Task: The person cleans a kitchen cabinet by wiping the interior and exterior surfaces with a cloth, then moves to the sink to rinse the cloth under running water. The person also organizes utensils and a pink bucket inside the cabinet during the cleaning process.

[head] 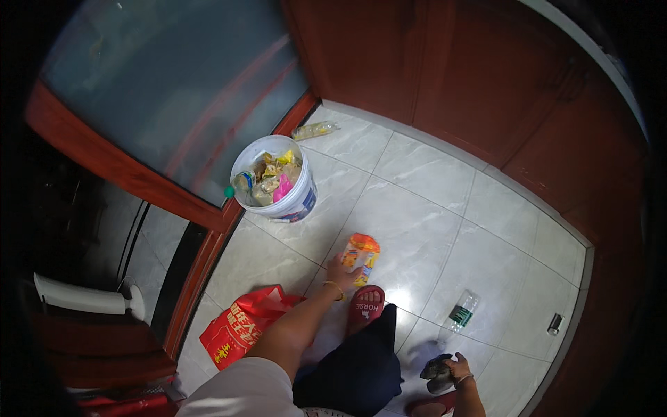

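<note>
My left hand [343, 272] grips the near side of an orange and yellow plastic package [361, 258], low over the tiles just in front of my red slipper [366, 306]. The package is slightly blurred. Off to the right, my right hand [459, 369] holds a dark crumpled thing [436, 367], perhaps a bag or cloth. A greyish rounded object [441, 384] shows just under it; I cannot tell whether it is part of the same thing. Beyond that hand, a clear plastic bottle [461, 314] with a green label lies on its side.
A white bucket [307, 200] of rubbish stands by the frosted glass door [208, 99]. Another plastic bottle [315, 130] lies behind it. A red printed bag [245, 323] rests beside my left arm. A small dark cylinder [556, 324] lies near the right skirting, below reddish-brown cabinets [469, 78].
</note>
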The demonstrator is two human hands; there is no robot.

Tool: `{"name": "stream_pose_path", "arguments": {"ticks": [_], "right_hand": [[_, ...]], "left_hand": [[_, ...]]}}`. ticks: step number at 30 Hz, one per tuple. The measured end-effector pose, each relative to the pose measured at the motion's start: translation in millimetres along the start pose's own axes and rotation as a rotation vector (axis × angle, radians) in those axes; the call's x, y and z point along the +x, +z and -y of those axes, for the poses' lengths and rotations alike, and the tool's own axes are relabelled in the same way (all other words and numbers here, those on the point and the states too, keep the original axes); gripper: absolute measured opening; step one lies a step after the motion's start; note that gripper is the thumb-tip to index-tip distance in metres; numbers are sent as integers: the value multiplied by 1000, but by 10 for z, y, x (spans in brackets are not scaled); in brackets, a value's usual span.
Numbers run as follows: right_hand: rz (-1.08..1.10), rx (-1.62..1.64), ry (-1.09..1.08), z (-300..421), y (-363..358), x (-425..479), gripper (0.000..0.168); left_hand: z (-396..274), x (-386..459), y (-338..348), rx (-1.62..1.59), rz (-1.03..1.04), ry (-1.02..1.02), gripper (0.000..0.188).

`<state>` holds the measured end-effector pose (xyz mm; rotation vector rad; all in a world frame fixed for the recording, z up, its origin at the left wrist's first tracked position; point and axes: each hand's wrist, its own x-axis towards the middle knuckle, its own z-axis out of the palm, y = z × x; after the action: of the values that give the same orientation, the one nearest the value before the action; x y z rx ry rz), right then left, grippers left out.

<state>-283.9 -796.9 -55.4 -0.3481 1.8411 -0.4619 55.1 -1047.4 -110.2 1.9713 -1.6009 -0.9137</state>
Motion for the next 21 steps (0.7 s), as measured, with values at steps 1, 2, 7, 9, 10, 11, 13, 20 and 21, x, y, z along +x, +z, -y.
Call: {"name": "stream_pose_path", "arguments": {"ticks": [1, 2, 7, 9, 10, 11, 13, 20, 21], "right_hand": [[-35, 43, 75, 2, 30, 118, 72], [-70, 85, 152, -11, 71, 219, 76], [-114, 508, 207, -233, 34, 987, 80], [-195, 333, 143, -240, 55, 1213, 78], [-219, 234, 106, -238, 99, 1306, 78], [-301, -47, 27, 279, 259, 1122, 77], [-324, -371, -98, 596, 358, 1139, 76], [55, -435, -254, 1398, 1119, 1310, 80], [77, -357, -284, 1289, 1202, 1451, 81]], "left_hand": [[-159, 17, -4, 16, 45, 8, 67], [-317, 21, -15, 32, 92, 14, 67], [-147, 144, 242, 45, 195, 87, 69], [-134, 191, 257, -21, 224, 87, 70], [-124, 215, 272, -76, 241, 89, 70], [-78, 197, 247, -129, 247, 78, 71], [-16, 214, 334, -118, 272, 93, 71], [-263, 213, 627, -218, 411, 27, 60], [-295, 234, 658, -218, 460, 14, 60]]}}
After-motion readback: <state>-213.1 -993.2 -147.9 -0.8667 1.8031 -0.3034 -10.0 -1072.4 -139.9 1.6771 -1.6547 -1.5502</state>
